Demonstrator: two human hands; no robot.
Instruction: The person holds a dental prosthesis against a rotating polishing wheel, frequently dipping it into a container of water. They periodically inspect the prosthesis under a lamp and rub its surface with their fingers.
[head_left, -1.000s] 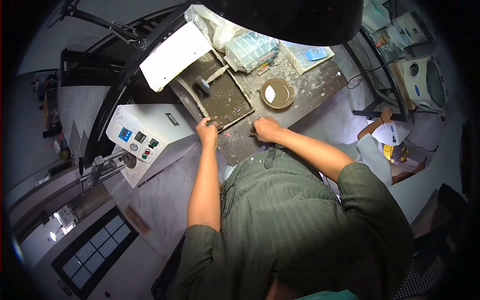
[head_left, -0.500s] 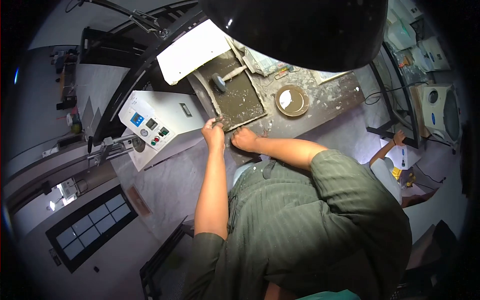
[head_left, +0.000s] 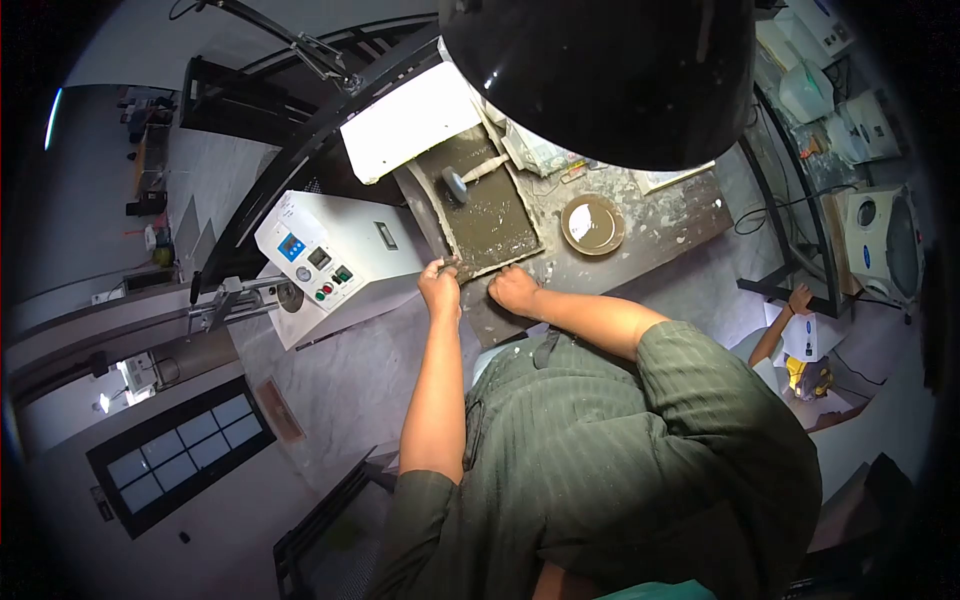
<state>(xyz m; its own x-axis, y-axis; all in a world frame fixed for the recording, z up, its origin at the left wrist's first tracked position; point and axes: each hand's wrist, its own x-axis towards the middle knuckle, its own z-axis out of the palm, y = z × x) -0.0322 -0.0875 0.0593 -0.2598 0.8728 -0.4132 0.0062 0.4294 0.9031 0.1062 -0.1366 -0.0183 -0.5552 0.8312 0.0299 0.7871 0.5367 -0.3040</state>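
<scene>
A shallow tray [head_left: 541, 246] of wet grey-brown slurry sits on the stained bench in front of me. Lying in it is a tool [head_left: 482, 171] with a round blue-grey disc head and a pale handle. At the tray's near left corner, my left hand [head_left: 440, 290] is closed, fingertips pinched round something small and dark that I cannot make out. My right hand [head_left: 515, 291] is curled into a fist by the tray's near edge; whatever its fingers hold, if anything, is hidden. To the right of the tray stands a round bowl [head_left: 568, 238] of brownish liquid.
A black lamp shade [head_left: 600, 80] hangs over the bench's far side. Left of the tray are a white control box [head_left: 330, 255] with buttons and a white panel [head_left: 410, 120]. Papers [head_left: 540, 150] lie behind the tray. Another person's arm [head_left: 775, 330] reaches in at far right.
The whole view has shifted slightly, with the bench appearing lower and further right. My right hand has moved a little to the right along the tray's near edge; the left stays at the corner.
</scene>
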